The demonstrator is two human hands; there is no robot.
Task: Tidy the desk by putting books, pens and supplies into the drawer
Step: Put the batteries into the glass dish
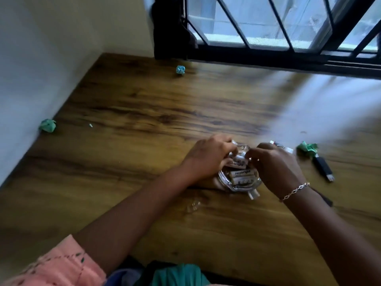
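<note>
A clear plastic packet of white "Heybright" sticks [241,175] lies on the wooden desk [144,120], near its front middle. My left hand [208,156] grips the packet's left top edge. My right hand [276,164], with a bracelet at the wrist, pinches the packet's top right. Both hands cover the packet's upper part. A black lighter-like object [322,169] lies just right of my right hand.
Crumpled green paper balls lie by the left wall [47,125], at the desk's back [180,69] and right of my hands [307,148]. A small white item [283,146] peeks out behind my right hand. A barred window runs along the back right.
</note>
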